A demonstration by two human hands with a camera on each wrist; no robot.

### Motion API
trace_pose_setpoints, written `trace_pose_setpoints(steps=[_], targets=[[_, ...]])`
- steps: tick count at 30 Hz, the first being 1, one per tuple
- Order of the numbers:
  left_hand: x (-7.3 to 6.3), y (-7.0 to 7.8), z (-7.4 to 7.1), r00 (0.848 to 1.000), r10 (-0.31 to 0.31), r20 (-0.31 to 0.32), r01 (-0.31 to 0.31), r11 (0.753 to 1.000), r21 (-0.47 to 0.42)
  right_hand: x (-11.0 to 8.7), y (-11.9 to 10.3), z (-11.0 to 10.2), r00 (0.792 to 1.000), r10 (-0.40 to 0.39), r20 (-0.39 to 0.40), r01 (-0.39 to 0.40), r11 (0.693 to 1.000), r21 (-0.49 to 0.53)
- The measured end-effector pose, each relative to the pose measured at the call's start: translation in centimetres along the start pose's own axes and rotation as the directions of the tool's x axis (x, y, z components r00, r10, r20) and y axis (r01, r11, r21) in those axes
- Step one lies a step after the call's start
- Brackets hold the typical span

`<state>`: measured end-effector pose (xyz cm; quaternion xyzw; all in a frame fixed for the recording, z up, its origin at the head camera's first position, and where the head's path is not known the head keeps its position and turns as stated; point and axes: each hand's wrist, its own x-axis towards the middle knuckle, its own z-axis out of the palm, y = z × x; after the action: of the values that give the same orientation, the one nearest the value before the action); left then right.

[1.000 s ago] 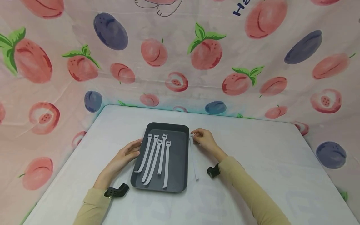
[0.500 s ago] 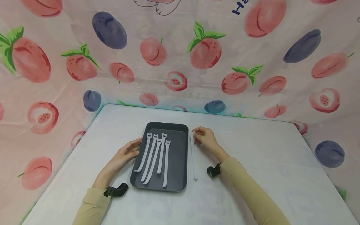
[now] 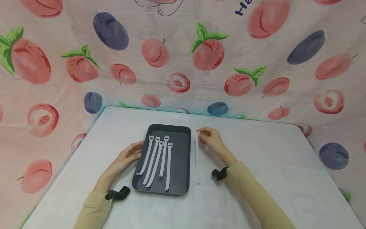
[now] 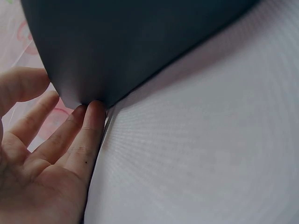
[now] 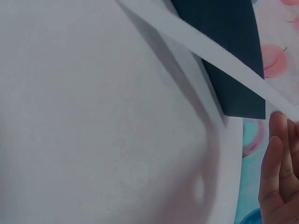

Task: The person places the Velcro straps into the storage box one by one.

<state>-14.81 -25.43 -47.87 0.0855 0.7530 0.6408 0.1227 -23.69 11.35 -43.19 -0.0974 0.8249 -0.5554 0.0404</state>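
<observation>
A white strap cable tie (image 3: 197,165) hangs lengthwise beside the tray's right side, its upper end pinched in my right hand (image 3: 213,140). In the right wrist view the tie (image 5: 219,60) runs slantwise above the table, casting a shadow; the fingertips (image 5: 275,154) show at the right edge. My left hand (image 3: 124,160) touches the left side of the dark grey tray (image 3: 181,165) with extended fingers. The left wrist view has those fingertips (image 4: 95,114) against the tray's outer wall (image 4: 117,42). Several similar ties (image 3: 168,168) lie side by side in the tray, slotted heads toward the far end.
The tray stands on a white-covered table (image 3: 251,152). Behind and beside it hangs a pink curtain (image 3: 183,54) with printed fruit. Each wrist bears a black camera mount, one at the left (image 3: 118,193), one at the right (image 3: 219,174).
My right hand has shifted slightly right and away from me, and the pinched tie has swung more upright, its slotted head no longer showing. The left hand and tray stay put.
</observation>
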Motion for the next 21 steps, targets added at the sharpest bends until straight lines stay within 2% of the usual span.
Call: trace_pose_setpoints(steps=[21], targets=[[0.0,0.0,0.1,1.0,-0.008,-0.01,0.008,1.0,0.007,-1.6,-2.2,-1.7,1.0,-0.021,-0.004,0.021,0.998,0.063]])
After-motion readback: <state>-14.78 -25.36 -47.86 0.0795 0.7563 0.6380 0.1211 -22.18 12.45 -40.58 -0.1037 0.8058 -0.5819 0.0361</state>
